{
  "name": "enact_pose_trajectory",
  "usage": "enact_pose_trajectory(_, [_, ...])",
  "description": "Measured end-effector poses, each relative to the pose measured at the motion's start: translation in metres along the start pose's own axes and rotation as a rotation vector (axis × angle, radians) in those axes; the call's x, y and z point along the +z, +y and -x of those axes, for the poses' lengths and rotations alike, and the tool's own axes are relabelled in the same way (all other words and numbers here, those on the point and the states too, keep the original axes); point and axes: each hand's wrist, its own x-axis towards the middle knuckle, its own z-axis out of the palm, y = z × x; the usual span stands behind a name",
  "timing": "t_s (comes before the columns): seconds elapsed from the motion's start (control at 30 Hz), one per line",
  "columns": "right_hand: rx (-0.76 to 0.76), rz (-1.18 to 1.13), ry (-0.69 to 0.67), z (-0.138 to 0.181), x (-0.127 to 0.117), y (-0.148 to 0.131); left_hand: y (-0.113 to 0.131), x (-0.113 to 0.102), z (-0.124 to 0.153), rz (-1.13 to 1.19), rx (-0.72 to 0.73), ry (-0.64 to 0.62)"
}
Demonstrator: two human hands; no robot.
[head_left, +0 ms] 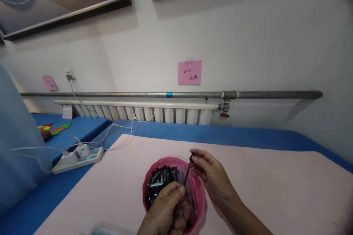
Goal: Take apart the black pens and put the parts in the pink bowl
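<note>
A pink bowl [202,205] with a wavy rim sits in front of me. Black, glossy pieces that look like pen caps [157,180] fill its left side, and clear thin tubes [196,202] lie along the right. Over the bowl, a thin dark pen [187,174] is held at a slant between my hands. My left hand [168,205] is closed around its lower part, with some fingers hidden. At the upper end, the thumb and fingers of my right hand [208,170] pinch a small black piece on the pen, perhaps its cap.
Pink paper [259,187] covers the blue table [220,132]. A power strip [79,161] with plugs and white cables lies at the left. Beyond it, another person's hand [45,134] is by coloured flat pieces [61,129]. A radiator [179,115] and pipe run along the wall.
</note>
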Motion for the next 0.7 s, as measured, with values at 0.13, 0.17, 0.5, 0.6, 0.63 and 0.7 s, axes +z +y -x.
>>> enact_pose_trajectory(0.13, [0.029, 0.072, -0.047, 0.001, 0.000, 0.004, 0.006, 0.001, 0.006, 0.068, -0.050, -0.036])
enact_pose_trajectory(0.17, [0.033, 0.092, -0.059, 0.001, 0.000, 0.006, 0.007, 0.001, 0.007, 0.085, -0.051, -0.053])
enact_pose_trajectory(0.5, [0.072, 0.087, -0.126, 0.004, 0.000, 0.013, -0.001, -0.002, 0.001, 0.020, -0.003, -0.081])
enact_pose_trajectory(0.6, [0.091, 0.091, -0.158, 0.006, 0.000, 0.017, 0.003, -0.002, 0.003, 0.067, -0.015, -0.024])
enact_pose_trajectory(0.63, [0.096, 0.093, -0.162, 0.007, 0.001, 0.018, 0.004, -0.001, 0.004, 0.096, -0.022, -0.019])
enact_pose_trajectory(0.7, [0.107, 0.088, -0.160, 0.009, 0.002, 0.019, 0.005, 0.000, 0.005, 0.153, -0.025, -0.030])
